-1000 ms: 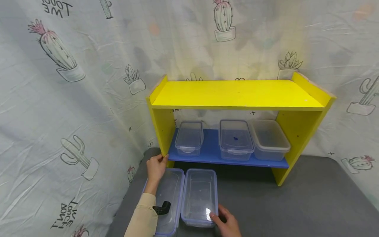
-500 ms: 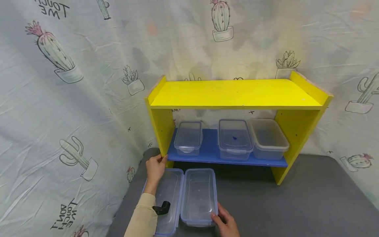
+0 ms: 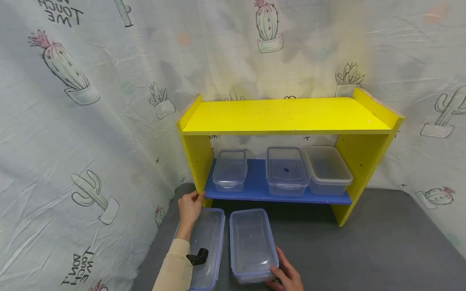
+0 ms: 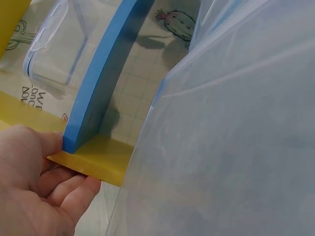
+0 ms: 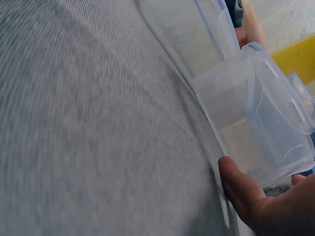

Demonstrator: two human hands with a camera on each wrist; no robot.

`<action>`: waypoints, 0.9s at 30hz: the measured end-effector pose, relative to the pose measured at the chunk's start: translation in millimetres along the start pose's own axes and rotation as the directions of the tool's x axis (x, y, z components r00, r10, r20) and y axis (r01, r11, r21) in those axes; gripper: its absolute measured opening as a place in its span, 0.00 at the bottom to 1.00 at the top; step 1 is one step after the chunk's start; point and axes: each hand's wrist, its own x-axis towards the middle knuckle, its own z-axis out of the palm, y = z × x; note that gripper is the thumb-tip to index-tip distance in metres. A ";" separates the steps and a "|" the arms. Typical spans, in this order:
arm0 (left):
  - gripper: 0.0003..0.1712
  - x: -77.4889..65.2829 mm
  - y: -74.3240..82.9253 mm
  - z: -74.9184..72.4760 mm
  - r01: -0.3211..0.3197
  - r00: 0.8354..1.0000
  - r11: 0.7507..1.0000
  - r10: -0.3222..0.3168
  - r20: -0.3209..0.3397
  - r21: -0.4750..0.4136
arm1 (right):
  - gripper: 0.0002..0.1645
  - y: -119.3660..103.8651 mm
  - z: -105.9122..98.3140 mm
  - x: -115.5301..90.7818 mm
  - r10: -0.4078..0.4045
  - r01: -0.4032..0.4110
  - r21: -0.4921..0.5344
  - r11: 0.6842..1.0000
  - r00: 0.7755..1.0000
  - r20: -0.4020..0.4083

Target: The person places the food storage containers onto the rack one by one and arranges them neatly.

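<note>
My left hand [image 3: 189, 208] grips the lower left corner of the yellow shelf unit [image 3: 284, 116]. In the left wrist view the thumb lies by the end of its blue board [image 4: 93, 86], with fingers behind the yellow side panel [image 4: 106, 160]. A clear food container [image 3: 251, 240] with a blue-edged lid stands before the shelf, turned slightly askew. My right hand [image 3: 289, 275] holds its near right corner, thumb at the lid's edge; the other fingers are partly hidden. To its left, a second clear container [image 3: 212, 230] lies under my left forearm, a gap between the two.
On the blue board stand a small clear container [image 3: 230, 167], a larger blue-edged one [image 3: 287, 169] and a frosted white-lidded box [image 3: 330, 169]. Dark grey cloth [image 3: 386, 242] covers the table. A cactus-print curtain [image 3: 127, 141] hangs behind and at the left.
The right-hand container has slid rightward and turned askew, away from the container beside it, with my right hand moving along. My left hand keeps its place on the shelf corner.
</note>
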 end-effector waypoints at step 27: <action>0.11 1.3 -5.1 2.6 0.002 1.000 1.000 -0.002 -0.004 -0.009 | 0.33 -27.0 -81.4 -21.6 -0.154 0.093 0.200 0.975 0.936 0.317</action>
